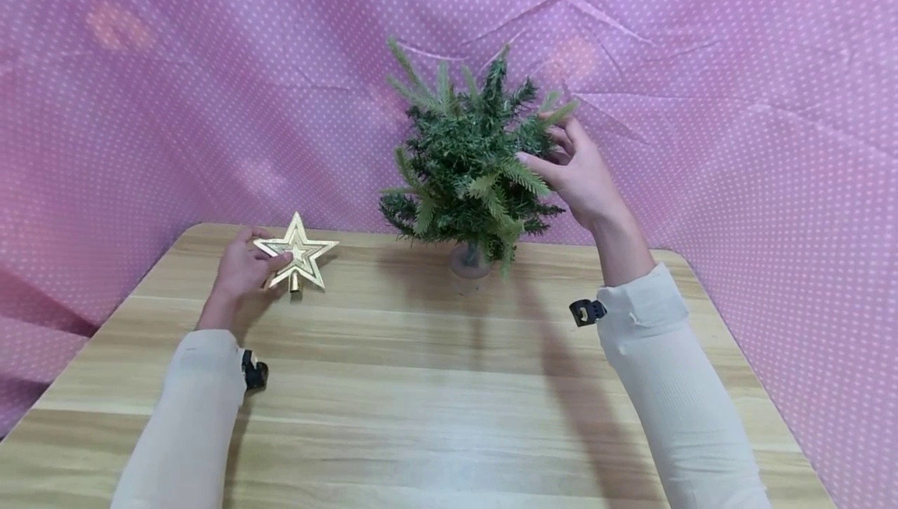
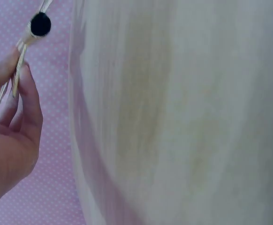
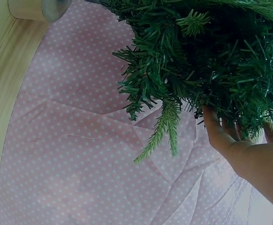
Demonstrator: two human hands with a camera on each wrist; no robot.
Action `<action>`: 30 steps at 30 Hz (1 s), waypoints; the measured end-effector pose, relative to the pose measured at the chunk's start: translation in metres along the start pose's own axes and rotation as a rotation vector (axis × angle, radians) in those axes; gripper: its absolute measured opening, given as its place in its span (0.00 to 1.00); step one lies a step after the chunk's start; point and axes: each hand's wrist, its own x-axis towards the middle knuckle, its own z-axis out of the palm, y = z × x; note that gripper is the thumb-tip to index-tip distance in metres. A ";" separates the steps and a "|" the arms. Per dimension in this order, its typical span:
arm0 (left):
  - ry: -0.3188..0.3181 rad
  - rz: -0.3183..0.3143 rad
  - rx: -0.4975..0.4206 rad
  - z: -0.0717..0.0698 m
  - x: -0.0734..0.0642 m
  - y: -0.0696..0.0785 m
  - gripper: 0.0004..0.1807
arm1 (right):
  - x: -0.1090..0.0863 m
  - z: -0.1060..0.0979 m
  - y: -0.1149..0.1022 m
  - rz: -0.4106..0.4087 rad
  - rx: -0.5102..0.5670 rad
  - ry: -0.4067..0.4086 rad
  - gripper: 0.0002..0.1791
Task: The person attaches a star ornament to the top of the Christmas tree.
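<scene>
Gold star tree topper (image 1: 298,253) is at the person's left, over the rear left part of the table, well apart from the tree. Outlined five-point star, one point up, short gold socket (image 1: 295,283) at bottom; left wrist view shows the socket's dark open end. Left hand (image 1: 242,269) pinches the star by its left side, thumb in front, fingers behind, so nearly closed on it.

Artificial Christmas tree (image 1: 466,150) stands near the table's back edge, about mid-width, on a round base (image 1: 470,261). Dark green needles, some lighter green sprigs. Right hand (image 1: 585,178) is at the tree's right side, part open, thumb apart from fingers, fingertips in among the branches; can't tell if it pinches one.

Both arms in pale long sleeves (image 1: 680,400), a black band piece (image 1: 254,371) at each wrist. Table (image 1: 393,415) is light wood-grain with rounded back corners. Behind and along the sides hangs pink polka-dot cloth (image 1: 245,65), creased behind the tree.
</scene>
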 end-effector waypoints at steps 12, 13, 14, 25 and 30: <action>0.099 0.099 -0.055 0.004 -0.004 0.020 0.29 | 0.001 0.001 0.002 -0.012 0.046 -0.003 0.36; 0.097 0.103 -0.067 0.005 -0.004 0.023 0.29 | 0.001 0.001 0.002 -0.016 0.050 -0.003 0.35; 0.097 0.108 -0.073 0.006 -0.004 0.025 0.29 | 0.001 0.001 0.002 -0.020 0.052 -0.003 0.34; 0.174 0.204 -0.148 0.015 -0.002 0.051 0.23 | -0.001 0.001 0.002 -0.035 0.072 -0.009 0.33; 0.211 0.257 -0.190 0.017 -0.004 0.070 0.19 | -0.001 0.001 0.002 -0.032 0.055 -0.014 0.32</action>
